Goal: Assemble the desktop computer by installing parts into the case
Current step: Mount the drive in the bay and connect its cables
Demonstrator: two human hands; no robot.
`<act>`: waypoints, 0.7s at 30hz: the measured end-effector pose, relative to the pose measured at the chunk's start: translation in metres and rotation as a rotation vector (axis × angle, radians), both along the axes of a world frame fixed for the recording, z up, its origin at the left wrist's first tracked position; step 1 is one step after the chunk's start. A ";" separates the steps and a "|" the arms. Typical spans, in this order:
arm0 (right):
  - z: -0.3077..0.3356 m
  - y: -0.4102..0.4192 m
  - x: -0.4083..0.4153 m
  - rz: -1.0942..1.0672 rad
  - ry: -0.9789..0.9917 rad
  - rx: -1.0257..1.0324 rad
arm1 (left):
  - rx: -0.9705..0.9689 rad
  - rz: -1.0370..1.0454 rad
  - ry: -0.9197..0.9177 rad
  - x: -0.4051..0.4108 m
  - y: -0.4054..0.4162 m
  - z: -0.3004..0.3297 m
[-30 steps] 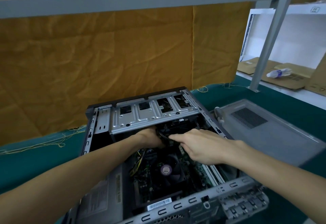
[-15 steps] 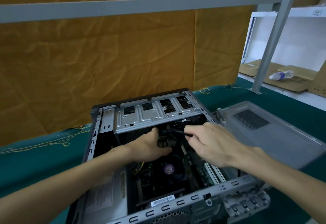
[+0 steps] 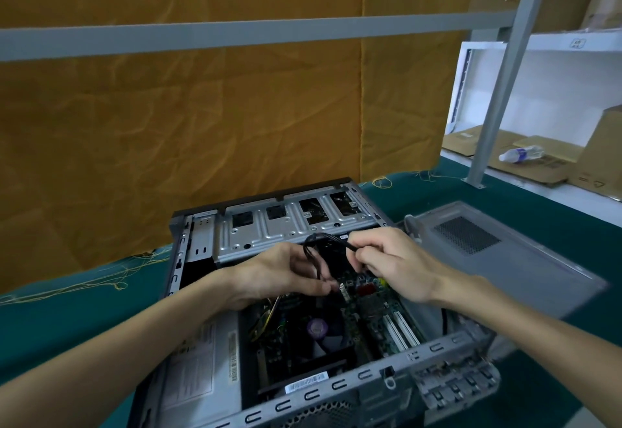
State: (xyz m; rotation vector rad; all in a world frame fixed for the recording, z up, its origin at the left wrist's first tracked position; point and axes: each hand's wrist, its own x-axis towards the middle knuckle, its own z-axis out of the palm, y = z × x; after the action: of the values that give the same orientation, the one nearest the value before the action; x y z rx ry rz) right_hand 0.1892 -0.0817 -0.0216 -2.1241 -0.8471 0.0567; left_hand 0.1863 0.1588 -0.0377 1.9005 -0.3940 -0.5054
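An open grey desktop case (image 3: 181, 256) lies on its side on the green table. Inside I see the motherboard (image 3: 377, 309), a CPU cooler with a purple centre (image 3: 317, 327) and a power supply (image 3: 198, 370) at the lower left. A silver drive cage (image 3: 286, 229) spans the far end. A looped black cable bundle (image 3: 323, 246) is raised above the board. My right hand (image 3: 393, 266) pinches the upper end of the cable. My left hand (image 3: 279, 272) holds the lower strands between thumb and fingers.
The removed grey side panel (image 3: 498, 259) with a mesh vent lies to the right of the case. An orange cloth (image 3: 202, 124) hangs behind. A metal post (image 3: 498, 91) and a shelf with cardboard and a plastic bottle (image 3: 520, 154) stand at the right.
Both hands came up out of the case, lifting the black cable bundle from under the drive cage into the open. The camera tilted slightly upward.
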 end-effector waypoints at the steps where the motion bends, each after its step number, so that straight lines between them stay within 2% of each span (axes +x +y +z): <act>1: 0.000 0.000 0.000 0.000 0.016 0.010 | -0.009 -0.014 0.000 0.000 0.000 0.001; 4: 0.002 0.001 0.001 -0.009 0.022 0.031 | 0.016 -0.044 0.002 0.001 0.001 0.001; 9: 0.007 0.003 0.002 -0.005 0.004 -0.005 | 0.251 -0.047 -0.089 0.003 -0.002 0.000; 14: 0.010 0.007 -0.002 0.026 -0.043 -0.245 | 0.463 0.085 -0.259 0.009 -0.006 -0.004; 17: 0.010 0.009 -0.005 0.071 -0.061 -0.434 | 0.575 0.086 -0.329 0.014 -0.009 -0.012; 21: 0.008 0.010 -0.007 0.084 -0.084 -0.575 | 0.721 0.090 -0.400 0.021 -0.015 -0.024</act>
State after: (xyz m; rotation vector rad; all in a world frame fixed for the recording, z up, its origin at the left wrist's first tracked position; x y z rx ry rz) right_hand 0.1824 -0.0713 -0.0137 -2.6354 -1.0635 0.2860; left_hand 0.2077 0.1440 -0.0615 2.7213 -0.4125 -0.2064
